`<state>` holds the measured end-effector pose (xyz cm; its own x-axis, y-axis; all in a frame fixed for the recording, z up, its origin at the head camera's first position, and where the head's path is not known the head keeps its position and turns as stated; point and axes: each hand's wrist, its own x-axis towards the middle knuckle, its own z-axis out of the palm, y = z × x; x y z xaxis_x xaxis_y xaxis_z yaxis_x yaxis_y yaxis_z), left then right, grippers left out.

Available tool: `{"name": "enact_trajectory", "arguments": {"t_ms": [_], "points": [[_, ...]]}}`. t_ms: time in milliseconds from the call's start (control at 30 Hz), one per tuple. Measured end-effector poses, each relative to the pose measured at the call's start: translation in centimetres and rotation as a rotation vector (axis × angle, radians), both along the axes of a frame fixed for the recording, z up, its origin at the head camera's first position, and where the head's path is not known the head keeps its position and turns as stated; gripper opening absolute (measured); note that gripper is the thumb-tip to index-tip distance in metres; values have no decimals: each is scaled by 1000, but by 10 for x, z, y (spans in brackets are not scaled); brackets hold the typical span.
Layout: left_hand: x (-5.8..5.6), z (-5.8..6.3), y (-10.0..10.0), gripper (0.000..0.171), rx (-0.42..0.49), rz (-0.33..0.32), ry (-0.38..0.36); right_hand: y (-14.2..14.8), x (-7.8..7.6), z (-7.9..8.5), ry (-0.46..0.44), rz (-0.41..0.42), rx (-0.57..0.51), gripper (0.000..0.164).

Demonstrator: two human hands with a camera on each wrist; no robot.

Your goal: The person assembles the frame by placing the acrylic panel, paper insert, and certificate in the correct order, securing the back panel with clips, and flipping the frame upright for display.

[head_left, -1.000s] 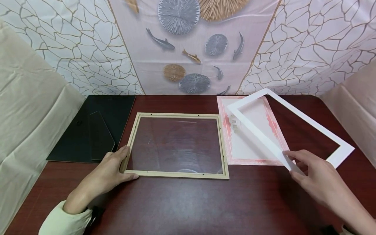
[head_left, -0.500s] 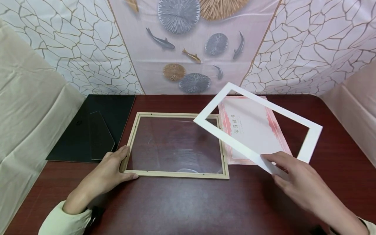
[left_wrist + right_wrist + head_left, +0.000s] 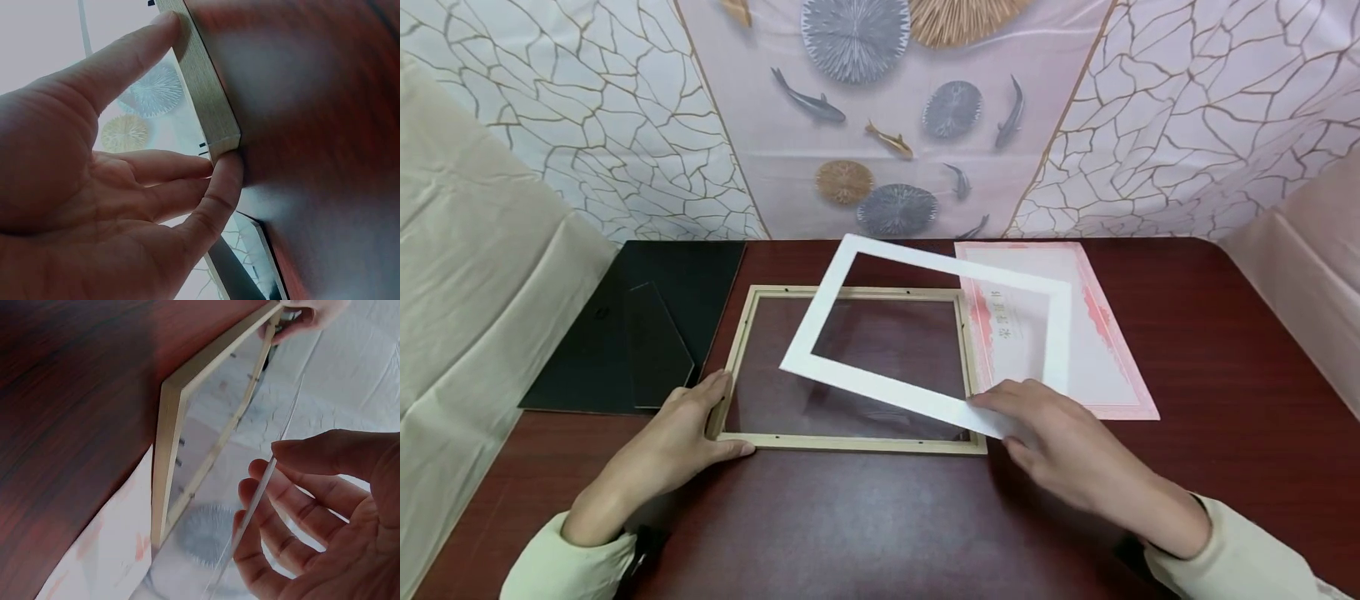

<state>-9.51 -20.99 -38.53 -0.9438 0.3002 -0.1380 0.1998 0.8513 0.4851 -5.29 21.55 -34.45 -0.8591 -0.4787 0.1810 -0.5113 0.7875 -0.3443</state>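
Note:
A light wooden picture frame (image 3: 857, 444) with a clear pane lies on the table. My left hand (image 3: 673, 429) holds its near left corner, thumb along the front side and fingers at the left side; the left wrist view shows the fingertips against the frame's wooden edge (image 3: 209, 94). Between thumb and fingers my right hand (image 3: 1067, 442) pinches a white mat board (image 3: 880, 387), a thin rectangular border with an open middle. Tilted, the mat board hangs over the frame and partly over a pink-bordered certificate (image 3: 1112, 367). From the right wrist it appears edge-on, above the pane (image 3: 206, 419).
To the left lies a black backing board (image 3: 602, 333) with a folded stand (image 3: 655, 350) on it. The certificate lies right beside the frame, partly under the mat board. Patterned cloth (image 3: 880, 117) rises behind the dark red wooden table (image 3: 850, 525).
My right hand has carried the mat board leftward from over the certificate to over the picture frame, turning it closer in line with the frame. The left hand has stayed at the frame's corner.

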Motion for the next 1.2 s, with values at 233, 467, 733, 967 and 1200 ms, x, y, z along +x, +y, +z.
{"name": "enact_trajectory", "arguments": {"t_ms": [233,467,733,967,1200], "points": [[0,-1,0,99,-12,21,-28,-34,-15,-4,-39,147,27,53],[-1,-2,0,98,-10,8,-15,-51,-23,-8,-109,187,51,51],[0,-2,-1,98,-1,5,-1,-57,-28,-12,-143,190,53,48],[-1,-2,-1,98,1,5,10,-60,-31,-14,-173,219,51,46],[-1,-1,-1,99,-1,3,19,-64,-34,-15,-156,246,53,47]]}}
